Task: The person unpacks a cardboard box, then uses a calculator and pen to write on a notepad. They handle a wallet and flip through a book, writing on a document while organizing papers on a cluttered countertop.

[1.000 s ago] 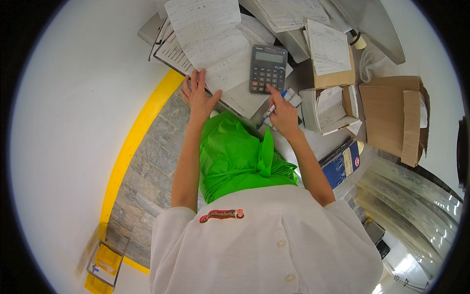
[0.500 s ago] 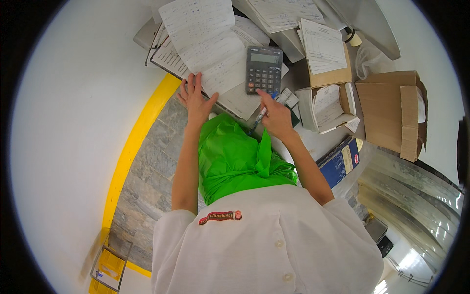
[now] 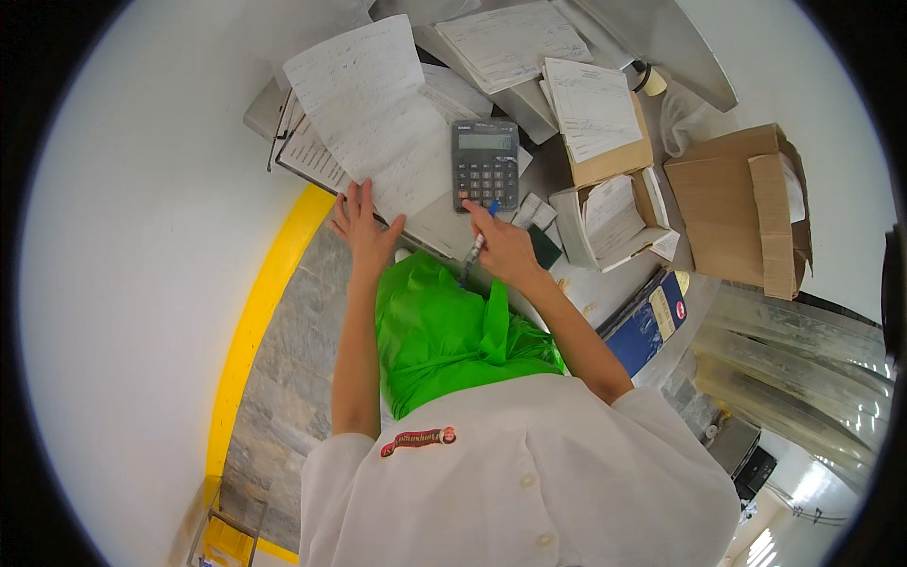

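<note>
A dark grey calculator [image 3: 485, 151] lies on the papers, its screen at the far end. My right hand [image 3: 510, 244] is closed around a blue-and-white pen [image 3: 472, 253], while its outstretched index finger touches the calculator's lower-left keys. My left hand [image 3: 367, 231] rests with fingers spread at the near edge of a large handwritten sheet [image 3: 364, 104], and nothing is in its grip. Beneath that sheet sit a clipboard [image 3: 316, 156] and more printed paper. Small paper slips and a dark green flat piece [image 3: 543, 248] lie beside my right hand.
To the right stand an open box of papers [image 3: 609, 222], an upright stack of forms [image 3: 593, 109] and a brown cardboard carton [image 3: 727, 208]. A blue binder [image 3: 644, 326] lies nearer. A white wall [image 3: 142, 255] borders the left side. Green plastic [image 3: 444, 331] covers my lap.
My right index finger has shifted left across the calculator's bottom keys. The whole view has moved slightly, so the desk appears lower and further left. My left hand stays on the sheet's edge.
</note>
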Action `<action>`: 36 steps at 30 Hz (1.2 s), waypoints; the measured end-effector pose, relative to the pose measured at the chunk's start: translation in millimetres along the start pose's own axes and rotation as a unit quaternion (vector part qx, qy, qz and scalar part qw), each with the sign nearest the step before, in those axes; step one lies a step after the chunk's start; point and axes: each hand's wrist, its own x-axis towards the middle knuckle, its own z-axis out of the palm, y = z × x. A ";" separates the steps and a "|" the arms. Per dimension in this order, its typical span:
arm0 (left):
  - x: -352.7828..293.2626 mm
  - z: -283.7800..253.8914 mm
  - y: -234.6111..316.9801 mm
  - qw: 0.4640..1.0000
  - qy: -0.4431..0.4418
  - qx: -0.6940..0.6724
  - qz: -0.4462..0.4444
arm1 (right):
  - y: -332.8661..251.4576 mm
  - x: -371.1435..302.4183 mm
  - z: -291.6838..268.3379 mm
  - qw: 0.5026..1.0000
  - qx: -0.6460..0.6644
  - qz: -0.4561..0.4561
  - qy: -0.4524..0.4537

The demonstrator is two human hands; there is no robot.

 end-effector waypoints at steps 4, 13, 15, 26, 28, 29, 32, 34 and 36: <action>0.0 -1.9 1.5 1.000 0.001 -0.001 -0.005 | 13.7 -15.9 -21.6 0.998 -0.001 0.046 0.035; -0.8 1.2 -1.2 0.999 0.011 -0.037 -0.014 | 21.4 -20.9 -28.4 0.998 0.020 0.039 0.055; -0.9 2.7 -0.6 0.999 0.017 -0.038 -0.016 | 10.2 -15.7 -28.3 0.996 0.070 0.021 0.060; -3.6 -2.5 -1.9 0.997 0.041 -0.015 -0.056 | -45.1 82.2 14.7 0.865 0.487 0.095 -0.073; -2.5 -6.4 0.9 0.997 0.038 0.003 -0.072 | -42.7 95.8 22.3 0.888 0.453 0.077 -0.019; -4.6 -7.2 -0.3 0.996 0.041 0.001 -0.074 | -44.6 102.4 28.3 0.896 0.438 0.064 -0.001; -3.6 -1.4 -2.1 0.996 0.040 -0.020 -0.081 | -38.2 116.9 48.9 0.893 0.443 0.042 0.071; -5.3 -4.2 0.4 0.994 0.038 -0.035 -0.094 | -37.5 119.0 57.4 0.905 0.415 0.024 0.091; -5.9 -7.6 6.0 0.992 0.033 -0.066 -0.103 | -36.1 119.5 55.9 0.921 0.379 0.037 0.077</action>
